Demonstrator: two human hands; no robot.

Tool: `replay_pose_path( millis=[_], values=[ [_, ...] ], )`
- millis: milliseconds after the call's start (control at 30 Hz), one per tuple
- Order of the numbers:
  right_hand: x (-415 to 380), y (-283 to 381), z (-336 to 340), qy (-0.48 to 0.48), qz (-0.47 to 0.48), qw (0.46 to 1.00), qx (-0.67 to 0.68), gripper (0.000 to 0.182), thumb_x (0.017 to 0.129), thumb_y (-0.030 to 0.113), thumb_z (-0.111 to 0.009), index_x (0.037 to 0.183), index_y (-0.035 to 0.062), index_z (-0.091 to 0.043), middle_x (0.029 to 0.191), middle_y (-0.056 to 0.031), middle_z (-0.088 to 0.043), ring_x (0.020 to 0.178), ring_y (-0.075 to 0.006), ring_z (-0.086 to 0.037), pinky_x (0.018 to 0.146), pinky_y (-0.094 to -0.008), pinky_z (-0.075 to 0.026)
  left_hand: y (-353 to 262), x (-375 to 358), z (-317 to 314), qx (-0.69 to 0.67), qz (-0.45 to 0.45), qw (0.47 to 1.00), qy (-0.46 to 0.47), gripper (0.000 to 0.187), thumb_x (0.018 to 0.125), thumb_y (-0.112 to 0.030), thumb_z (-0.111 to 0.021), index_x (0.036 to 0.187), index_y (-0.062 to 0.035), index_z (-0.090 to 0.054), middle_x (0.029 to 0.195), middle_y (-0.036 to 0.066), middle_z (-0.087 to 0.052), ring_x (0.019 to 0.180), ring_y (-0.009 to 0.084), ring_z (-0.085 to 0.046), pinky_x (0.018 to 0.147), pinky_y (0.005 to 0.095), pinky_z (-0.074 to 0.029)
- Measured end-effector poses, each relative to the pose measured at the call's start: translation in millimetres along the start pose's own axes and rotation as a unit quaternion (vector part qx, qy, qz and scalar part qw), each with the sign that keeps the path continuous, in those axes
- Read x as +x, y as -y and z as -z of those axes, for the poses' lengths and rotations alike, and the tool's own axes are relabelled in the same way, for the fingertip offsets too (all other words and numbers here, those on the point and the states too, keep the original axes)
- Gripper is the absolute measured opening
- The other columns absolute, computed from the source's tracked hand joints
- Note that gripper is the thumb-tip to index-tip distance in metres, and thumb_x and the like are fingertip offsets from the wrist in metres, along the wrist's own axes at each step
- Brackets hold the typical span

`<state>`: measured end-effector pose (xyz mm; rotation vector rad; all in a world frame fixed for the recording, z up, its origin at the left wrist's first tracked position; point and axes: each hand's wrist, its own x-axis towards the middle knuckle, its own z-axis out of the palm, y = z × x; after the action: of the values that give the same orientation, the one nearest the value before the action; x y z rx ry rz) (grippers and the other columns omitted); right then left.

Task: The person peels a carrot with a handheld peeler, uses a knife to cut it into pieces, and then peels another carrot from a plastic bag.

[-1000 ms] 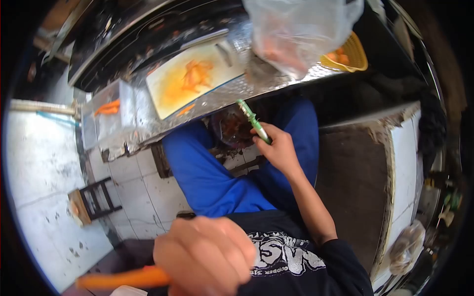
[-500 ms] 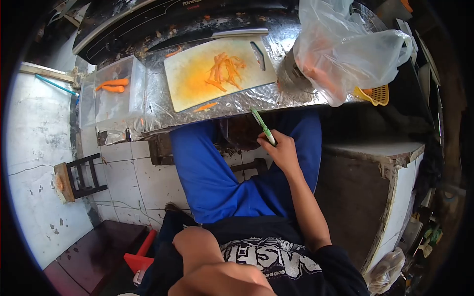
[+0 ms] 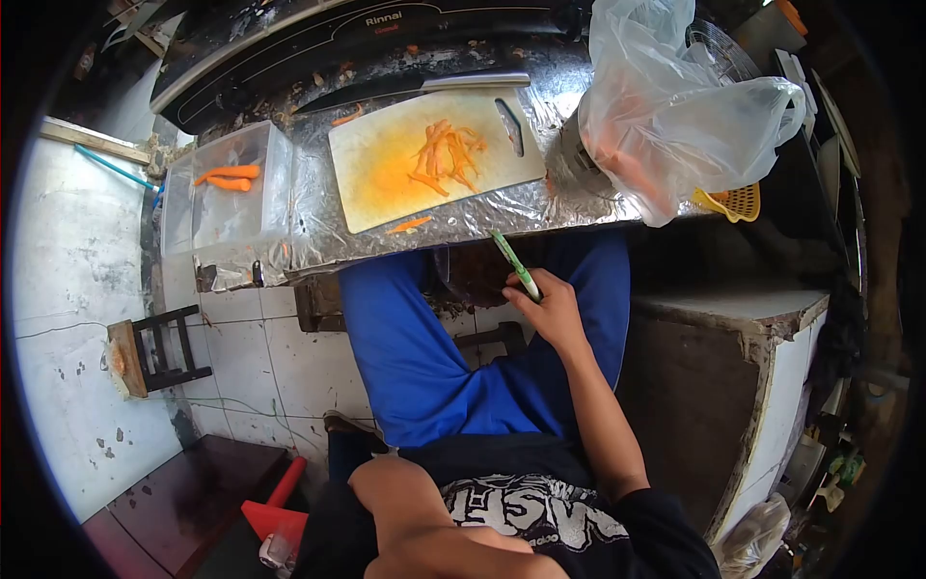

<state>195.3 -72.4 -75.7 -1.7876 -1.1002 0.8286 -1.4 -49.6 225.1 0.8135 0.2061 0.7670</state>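
Note:
My right hand [image 3: 552,307] is closed around the white-and-green handle of a peeler [image 3: 517,264], just below the counter edge and above my lap. The peeler's tip points up toward the counter. My left arm is bent up close to the camera; my left hand [image 3: 473,552] shows at the bottom edge with its fingers hidden. Orange carrot peelings [image 3: 446,156] lie heaped on a stained white cutting board [image 3: 371,198]. One loose peel [image 3: 410,225] rests on the counter in front of it. Peeled carrots [image 3: 230,178] sit in a clear plastic container [image 3: 275,207] at the left.
A knife [image 3: 424,89] lies behind the board, before a black stove [image 3: 338,43]. On the right stand a plastic bag [image 3: 675,116] with orange contents and a yellow basket [image 3: 738,203]. A small stool [image 3: 159,349] is on the tiled floor at left.
The counter and its things appear slightly lower and to the right, as the view shifts. My left arm has moved a little right and down. My right hand still holds the peeler.

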Motion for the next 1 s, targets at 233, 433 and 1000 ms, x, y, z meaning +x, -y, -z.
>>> replay_pose_path(
  millis=[233, 433, 1000],
  values=[
    [-1.3, -0.2, -0.9, 0.005, -0.043, 0.999, -0.011, 0.019, 0.087, 0.016, -0.073, 0.100, 0.0022, -0.072, 0.079, -0.0156, -0.067, 0.073, -0.0304, -0.068, 0.068, -0.0362, -0.051, 35.1, -8.4, 42.8, -0.130, -0.028, 0.987, 0.089, 0.033, 0.105, -0.030, -0.053, 0.111, 0.0020, -0.049, 0.089, 0.007, -0.053, 0.055, 0.0159, -0.052, 0.048, 0.0202, -0.038],
    [0.2, 0.4, 1.6, -0.061, 0.065, 0.996, -0.028, 0.018, 0.087, 0.016, -0.073, 0.099, 0.0032, -0.072, 0.078, -0.0140, -0.069, 0.068, -0.0284, -0.067, 0.066, -0.0362, -0.051, 80.7, 6.5, 119.4, 0.035, -0.022, 0.980, -0.193, 0.050, 0.109, -0.041, -0.033, 0.126, 0.0031, -0.049, 0.085, 0.006, -0.049, 0.041, 0.0110, -0.041, 0.034, 0.0241, -0.031],
    [12.0, 43.2, 3.4, -0.011, -0.030, 0.998, 0.047, 0.024, 0.092, 0.016, -0.070, 0.111, 0.0014, -0.070, 0.080, -0.0069, -0.068, 0.073, -0.0102, -0.061, 0.068, -0.0271, -0.048, 146.3, 25.3, 216.1, 0.214, 0.075, 0.936, -0.269, 0.033, 0.108, -0.019, -0.045, 0.130, 0.0033, -0.057, 0.079, 0.007, -0.060, 0.047, 0.0035, -0.042, 0.040, 0.0190, -0.029]
  ],
)
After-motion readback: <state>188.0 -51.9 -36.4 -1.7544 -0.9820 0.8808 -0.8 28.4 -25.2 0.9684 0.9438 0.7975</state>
